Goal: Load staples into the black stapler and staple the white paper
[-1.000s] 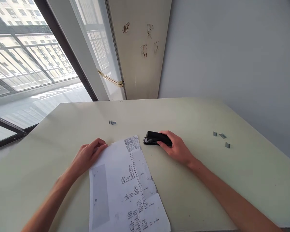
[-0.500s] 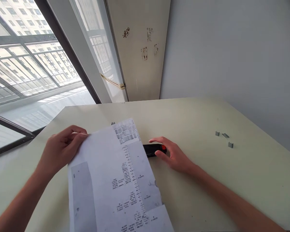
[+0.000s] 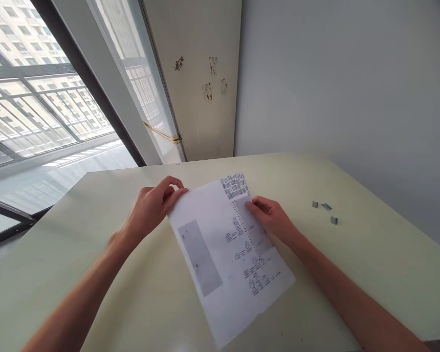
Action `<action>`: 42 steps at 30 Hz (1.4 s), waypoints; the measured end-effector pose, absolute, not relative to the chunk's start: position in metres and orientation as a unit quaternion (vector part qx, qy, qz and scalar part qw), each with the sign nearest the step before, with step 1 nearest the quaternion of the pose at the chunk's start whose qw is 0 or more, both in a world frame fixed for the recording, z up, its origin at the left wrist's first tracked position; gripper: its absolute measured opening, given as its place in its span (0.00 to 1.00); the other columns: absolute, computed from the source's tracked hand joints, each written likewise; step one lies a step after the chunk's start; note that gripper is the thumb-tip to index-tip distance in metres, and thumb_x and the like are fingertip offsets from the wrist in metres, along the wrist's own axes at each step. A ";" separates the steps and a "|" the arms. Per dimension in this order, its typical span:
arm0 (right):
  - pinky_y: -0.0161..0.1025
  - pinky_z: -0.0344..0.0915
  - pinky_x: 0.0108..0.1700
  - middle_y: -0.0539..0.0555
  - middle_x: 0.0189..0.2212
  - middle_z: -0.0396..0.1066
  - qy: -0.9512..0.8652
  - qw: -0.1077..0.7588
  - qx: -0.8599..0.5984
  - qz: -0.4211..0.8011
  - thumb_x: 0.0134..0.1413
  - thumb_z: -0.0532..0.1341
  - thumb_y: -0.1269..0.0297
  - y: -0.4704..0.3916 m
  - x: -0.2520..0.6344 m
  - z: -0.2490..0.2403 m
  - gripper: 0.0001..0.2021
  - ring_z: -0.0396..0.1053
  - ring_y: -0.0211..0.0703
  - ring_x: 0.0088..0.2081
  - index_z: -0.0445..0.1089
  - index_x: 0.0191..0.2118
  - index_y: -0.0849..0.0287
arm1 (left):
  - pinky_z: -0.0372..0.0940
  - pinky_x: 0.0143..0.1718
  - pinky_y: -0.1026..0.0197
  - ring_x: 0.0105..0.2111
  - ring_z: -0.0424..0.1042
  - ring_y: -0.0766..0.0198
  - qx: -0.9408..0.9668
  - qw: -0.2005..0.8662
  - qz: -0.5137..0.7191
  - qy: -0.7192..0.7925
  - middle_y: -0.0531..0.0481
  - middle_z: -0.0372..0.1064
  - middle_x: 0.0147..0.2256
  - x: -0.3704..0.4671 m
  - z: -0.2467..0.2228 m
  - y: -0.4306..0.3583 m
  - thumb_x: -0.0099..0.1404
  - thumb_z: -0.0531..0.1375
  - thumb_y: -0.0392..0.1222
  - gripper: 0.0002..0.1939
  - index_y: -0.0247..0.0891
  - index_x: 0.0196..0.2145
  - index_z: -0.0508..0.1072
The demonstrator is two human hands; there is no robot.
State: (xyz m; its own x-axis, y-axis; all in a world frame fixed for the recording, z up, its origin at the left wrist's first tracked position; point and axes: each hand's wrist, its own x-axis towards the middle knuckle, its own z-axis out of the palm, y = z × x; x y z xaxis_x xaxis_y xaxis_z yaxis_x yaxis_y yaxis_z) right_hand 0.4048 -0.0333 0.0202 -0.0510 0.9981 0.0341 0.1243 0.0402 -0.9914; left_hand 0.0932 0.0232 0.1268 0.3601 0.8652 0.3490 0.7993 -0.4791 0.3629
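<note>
A white printed paper (image 3: 216, 230), with black text and a grey panel on it, is held up at a slant above the table. At its upper left corner my left hand (image 3: 150, 208) pinches it between thumb and fingers. My right hand (image 3: 275, 222) grips the right edge, its thumb on the printed face and the other fingers partly behind. A notch in the lower edge hints at more than one sheet, but I cannot tell how many. The black stapler-like tool with a red end, seen earlier, is hidden now.
The pale table (image 3: 139, 288) spreads beneath both arms. To the right lie a few small grey pieces (image 3: 334, 220), resembling bits of staple strip. A grey wall (image 3: 337, 83) borders the table's right side. A window with dark framing (image 3: 91, 83) stands at the left, beside a stained cream panel (image 3: 201, 127).
My left hand has carried the paper right and away from me. My right hand has left the black tool and closed on the paper's right edge. The tool has gone out of sight.
</note>
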 end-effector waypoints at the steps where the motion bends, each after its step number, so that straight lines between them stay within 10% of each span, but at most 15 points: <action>1: 0.43 0.74 0.42 0.54 0.38 0.80 -0.554 0.460 -0.534 0.443 0.64 0.61 0.41 -0.028 0.414 0.017 0.20 0.77 0.48 0.40 0.76 0.39 0.54 | 0.54 0.26 0.66 0.19 0.52 0.68 0.824 0.056 0.250 0.506 0.62 0.60 0.18 0.095 0.124 0.027 0.75 0.53 0.56 0.15 0.44 0.41 0.71; 8: 0.61 0.69 0.58 0.66 0.55 0.75 -0.542 0.439 -0.691 0.189 0.61 0.61 0.45 -0.007 0.463 -0.007 0.25 0.72 0.63 0.56 0.74 0.55 0.59 | 0.66 0.38 0.60 0.35 0.73 0.60 0.826 0.148 0.264 0.475 0.50 0.75 0.36 0.112 0.074 0.018 0.76 0.53 0.60 0.19 0.42 0.47 0.71; 17: 0.58 0.56 0.72 0.62 0.68 0.64 -0.683 0.305 -0.652 0.126 0.70 0.55 0.48 -0.010 0.439 -0.023 0.26 0.58 0.58 0.71 0.68 0.65 0.57 | 0.66 0.59 0.50 0.57 0.73 0.50 0.816 0.356 0.271 0.365 0.42 0.74 0.57 0.112 0.036 -0.018 0.75 0.52 0.62 0.26 0.43 0.58 0.71; 27: 0.56 0.51 0.74 0.59 0.76 0.50 -0.670 0.230 -0.685 0.167 0.70 0.54 0.46 -0.014 0.449 -0.023 0.29 0.44 0.57 0.77 0.62 0.70 0.54 | 0.74 0.33 0.57 0.29 0.77 0.60 0.811 0.336 0.207 0.432 0.51 0.82 0.46 0.109 0.029 -0.024 0.73 0.59 0.56 0.20 0.49 0.57 0.74; 35: 0.61 0.56 0.72 0.60 0.74 0.56 -0.669 0.288 -0.671 0.136 0.71 0.54 0.48 -0.016 0.443 -0.020 0.27 0.48 0.58 0.76 0.63 0.69 0.52 | 0.76 0.45 0.54 0.44 0.80 0.52 0.771 0.326 0.255 0.484 0.46 0.80 0.51 0.084 0.035 -0.005 0.72 0.59 0.61 0.24 0.44 0.56 0.74; 42: 0.61 0.38 0.77 0.61 0.77 0.47 -0.685 0.226 -0.679 0.133 0.74 0.46 0.41 -0.020 0.428 -0.026 0.34 0.37 0.56 0.78 0.60 0.72 0.58 | 0.74 0.46 0.56 0.45 0.79 0.54 0.770 0.281 0.266 0.508 0.47 0.79 0.51 0.064 0.035 0.007 0.72 0.59 0.61 0.24 0.45 0.56 0.74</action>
